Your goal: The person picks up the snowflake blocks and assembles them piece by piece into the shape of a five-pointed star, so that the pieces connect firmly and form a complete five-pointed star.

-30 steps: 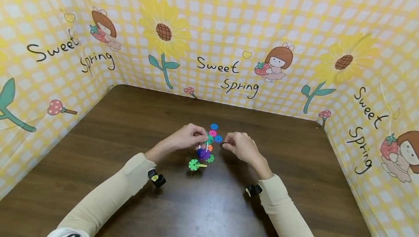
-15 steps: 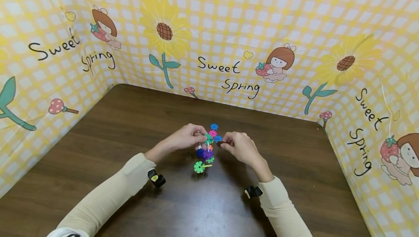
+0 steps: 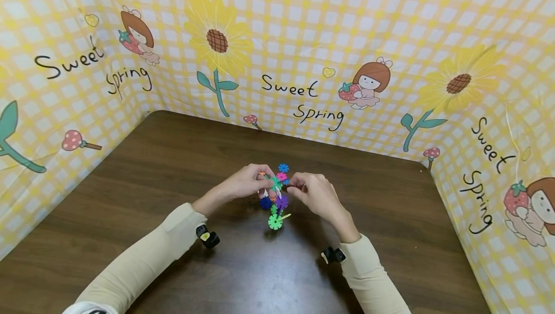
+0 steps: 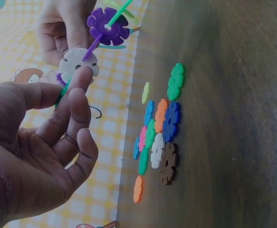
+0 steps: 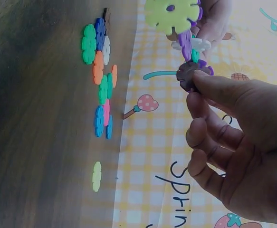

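Note:
My left hand (image 3: pixel 249 182) pinches a green snowflake disc (image 4: pixel 62 95) between thumb and fingers. It belongs to a joined chain with a white disc (image 4: pixel 71 61), a purple disc (image 4: pixel 98 23) and a light green disc (image 5: pixel 159 18) at the outer end. With thumb and index finger my right hand (image 3: pixel 318 193) pinches a brown disc (image 5: pixel 184 76), right against the chain. A purple disc edge (image 5: pixel 206 69) shows just behind the brown one. Whether the two slots are interlocked cannot be told. My right hand's other fingers are loosely bent.
Loose snowflake discs lie on the dark wooden table (image 3: pixel 195 150) beneath my hands, among them a green disc (image 4: pixel 175 81), a dark blue disc (image 5: pixel 100 35) and a pink disc (image 3: pixel 282 176). A yellow checked cloth (image 3: pixel 286 39) stands around the table's back and sides.
The lower end of the chain has swung to the right. My right hand has shifted slightly left, bringing the brown disc up to the chain. The left hand stays nearly in place.

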{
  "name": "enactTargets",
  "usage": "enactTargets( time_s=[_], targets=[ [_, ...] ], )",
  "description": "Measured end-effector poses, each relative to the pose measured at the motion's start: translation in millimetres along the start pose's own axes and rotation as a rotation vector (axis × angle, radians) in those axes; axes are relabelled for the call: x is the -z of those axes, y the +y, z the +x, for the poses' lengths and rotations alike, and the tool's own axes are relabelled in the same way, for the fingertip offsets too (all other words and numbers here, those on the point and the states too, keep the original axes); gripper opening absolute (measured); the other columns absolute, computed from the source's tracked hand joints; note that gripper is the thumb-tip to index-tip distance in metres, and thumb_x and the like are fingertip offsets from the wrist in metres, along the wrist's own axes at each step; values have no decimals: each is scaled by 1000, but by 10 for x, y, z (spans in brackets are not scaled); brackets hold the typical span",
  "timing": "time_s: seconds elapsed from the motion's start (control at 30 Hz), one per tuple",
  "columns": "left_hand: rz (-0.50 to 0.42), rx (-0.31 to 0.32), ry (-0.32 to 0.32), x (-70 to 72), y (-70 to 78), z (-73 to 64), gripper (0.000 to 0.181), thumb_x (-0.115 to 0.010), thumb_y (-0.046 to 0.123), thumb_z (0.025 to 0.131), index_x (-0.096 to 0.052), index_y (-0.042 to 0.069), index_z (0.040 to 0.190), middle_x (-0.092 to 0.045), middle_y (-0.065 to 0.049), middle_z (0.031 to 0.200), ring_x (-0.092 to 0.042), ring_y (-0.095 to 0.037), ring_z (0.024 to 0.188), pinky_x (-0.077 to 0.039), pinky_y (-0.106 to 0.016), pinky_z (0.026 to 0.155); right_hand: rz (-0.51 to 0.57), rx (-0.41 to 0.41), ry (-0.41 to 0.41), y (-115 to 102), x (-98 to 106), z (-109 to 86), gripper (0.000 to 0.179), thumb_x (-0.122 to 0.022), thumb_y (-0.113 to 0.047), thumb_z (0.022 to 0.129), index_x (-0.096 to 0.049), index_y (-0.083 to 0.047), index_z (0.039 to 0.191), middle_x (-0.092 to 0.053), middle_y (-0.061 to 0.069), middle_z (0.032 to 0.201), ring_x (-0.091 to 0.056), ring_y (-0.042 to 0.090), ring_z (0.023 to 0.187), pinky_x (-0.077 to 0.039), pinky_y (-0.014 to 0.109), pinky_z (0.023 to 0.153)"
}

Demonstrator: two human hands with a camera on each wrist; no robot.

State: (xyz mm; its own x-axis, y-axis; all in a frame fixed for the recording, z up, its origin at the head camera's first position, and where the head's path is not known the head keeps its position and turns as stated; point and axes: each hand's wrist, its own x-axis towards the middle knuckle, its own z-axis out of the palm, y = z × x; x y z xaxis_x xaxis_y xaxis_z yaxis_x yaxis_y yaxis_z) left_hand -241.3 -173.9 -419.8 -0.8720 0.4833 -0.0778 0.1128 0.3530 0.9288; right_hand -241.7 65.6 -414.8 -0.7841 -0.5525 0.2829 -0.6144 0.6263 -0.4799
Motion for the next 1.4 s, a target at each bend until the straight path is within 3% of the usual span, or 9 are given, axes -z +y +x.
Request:
enactTargets(
  time_s=[0.17,0.43,0.6,0.87,1.1,1.23,1.4],
  targets=[
    [-13,1,4,3,4,9,17,-57,11,101,-57,-1,113,-74,-23,91,-60,-15,61,-55,-47,70,-2,9,18,-22,4,23,8,-74,-22,93,-71,-20,87,-65,-11,76,-56,6,66,-47,27,57],
    [-40,15,14,7,5,25,15,-55,11,102,-55,0,113,-74,-22,93,-61,-16,63,-54,-51,73,-27,16,47,-29,-18,53,6,-75,-21,92,-72,-20,87,-68,-11,77,-59,3,65,-48,26,55],
    [-69,18,13,10,-18,39,15,-54,12,103,-54,0,112,-73,-24,93,-61,-17,63,-54,-43,69,-26,39,63,-22,-40,59,5,-76,-21,92,-72,-17,89,-69,-10,77,-60,2,64,-48,26,56],
    [-158,45,-1,-15,-4,48,14,-55,14,104,-51,1,101,-74,-23,91,-60,-23,62,-51,-36,64,-43,110,112,5,-85,49,13,-78,-12,88,-69,-17,80,-63,-10,67,-51,2,56,-44,24,52],
    [-222,62,1,-17,-9,42,13,-53,9,104,-49,0,96,-71,-31,93,-60,-19,59,-48,-32,61,-27,222,131,-3,-148,105,16,-77,-7,88,-66,-14,78,-64,-7,69,-50,3,57,-45,21,54],
    [-236,59,-10,-14,-35,32,14,-55,11,103,-49,0,96,-69,-33,95,-60,-18,59,-49,-36,62,1,198,90,16,-147,119,14,-77,-10,89,-67,-14,80,-65,-7,71,-53,2,59,-47,20,56],
    [-184,49,-18,-13,-45,36,16,-57,15,103,-51,1,97,-70,-31,96,-61,-19,59,-51,-45,66,113,149,63,65,-112,110,12,-77,-16,90,-66,-11,93,-72,-5,80,-64,3,68,-53,21,62]
  ],
)
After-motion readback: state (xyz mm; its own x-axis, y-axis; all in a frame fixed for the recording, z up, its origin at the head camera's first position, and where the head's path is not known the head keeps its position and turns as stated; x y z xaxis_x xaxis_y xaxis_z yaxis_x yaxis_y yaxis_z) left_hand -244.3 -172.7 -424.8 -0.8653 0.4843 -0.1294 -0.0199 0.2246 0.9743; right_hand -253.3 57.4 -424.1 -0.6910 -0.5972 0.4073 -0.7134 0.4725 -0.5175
